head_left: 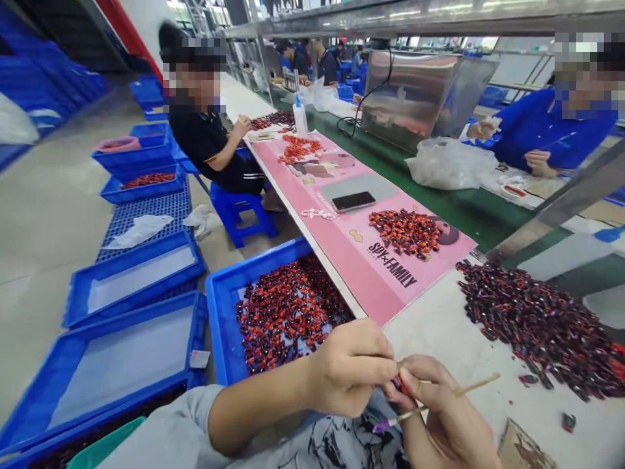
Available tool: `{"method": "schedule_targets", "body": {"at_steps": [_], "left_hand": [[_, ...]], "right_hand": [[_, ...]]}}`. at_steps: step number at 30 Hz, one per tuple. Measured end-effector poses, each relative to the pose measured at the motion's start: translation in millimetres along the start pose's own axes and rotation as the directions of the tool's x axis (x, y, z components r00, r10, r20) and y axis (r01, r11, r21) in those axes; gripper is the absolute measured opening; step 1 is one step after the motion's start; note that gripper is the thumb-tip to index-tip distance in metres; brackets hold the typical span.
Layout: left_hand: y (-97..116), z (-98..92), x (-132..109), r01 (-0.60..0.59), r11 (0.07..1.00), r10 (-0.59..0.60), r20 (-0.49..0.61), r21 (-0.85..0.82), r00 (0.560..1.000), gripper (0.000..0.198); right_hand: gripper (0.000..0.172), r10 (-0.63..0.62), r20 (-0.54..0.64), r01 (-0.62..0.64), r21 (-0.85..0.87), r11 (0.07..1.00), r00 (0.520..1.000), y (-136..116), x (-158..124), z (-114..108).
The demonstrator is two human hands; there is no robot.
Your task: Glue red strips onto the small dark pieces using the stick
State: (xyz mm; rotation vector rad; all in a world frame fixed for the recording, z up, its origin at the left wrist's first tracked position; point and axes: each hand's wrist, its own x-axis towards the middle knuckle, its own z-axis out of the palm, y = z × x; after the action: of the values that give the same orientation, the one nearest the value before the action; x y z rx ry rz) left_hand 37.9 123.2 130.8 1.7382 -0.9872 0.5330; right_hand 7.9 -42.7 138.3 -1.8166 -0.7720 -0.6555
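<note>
Tan wooden stick [478, 384], thin and purple-tipped, sits pinched in my right hand [442, 417], while my left hand [349, 368] grips a small red piece [399, 384] against it. Ahead and left of my 2 hands is a blue plastic crate [229, 306] of glossy red-and-dark pieces; a loose heap of similar pieces [537, 326] lies ahead and right on the white counter [430, 339].

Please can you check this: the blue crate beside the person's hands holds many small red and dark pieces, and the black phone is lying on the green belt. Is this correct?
One thing is wrong: the black phone lies on the pink printed mat, as the head view shows. The rest stands: the blue crate beside the left hand and right hand holds many small red and dark pieces.
</note>
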Motion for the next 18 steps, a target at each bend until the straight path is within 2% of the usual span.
{"method": "schedule_targets", "body": {"at_steps": [4, 8, 10, 14, 18], "left_hand": [[5.6, -2.5, 2.9, 0.051, 0.999, -0.050, -0.094, 0.012, 0.994, 0.022], [3.8, -10.8, 4.5, 0.028, 1.000, -0.028, -0.081, 0.002, 0.996, 0.022], [0.7, -10.2, 4.4, 0.096, 0.994, -0.099, -0.059, -0.051, 0.993, 0.024], [-5.5, 5.0, 2.9, 0.305, 0.939, -0.312, -0.015, -0.161, 0.950, 0.054], [-6.2, 23.1, 3.5, 0.303, 0.915, -0.305, 0.034, -0.268, 0.952, 0.049]], "right_hand": [[0.021, -0.025, -0.051, 0.027, 0.044, 0.999, 0.998, 3.9, 4.4, 4.8], [0.024, -0.016, -0.066, 0.022, 0.089, 0.996, 0.998, 13.4, -2.7, 10.9], [0.029, -0.004, -0.087, 0.013, 0.097, 0.995, 0.996, 16.4, -7.1, 12.4], [0.032, -0.007, -0.121, 0.012, 0.035, 0.999, 0.993, 22.2, -11.5, 3.4], [0.033, -0.082, 0.023, 0.083, -0.048, 0.995, 0.996, 33.7, -16.0, -19.4]]}}
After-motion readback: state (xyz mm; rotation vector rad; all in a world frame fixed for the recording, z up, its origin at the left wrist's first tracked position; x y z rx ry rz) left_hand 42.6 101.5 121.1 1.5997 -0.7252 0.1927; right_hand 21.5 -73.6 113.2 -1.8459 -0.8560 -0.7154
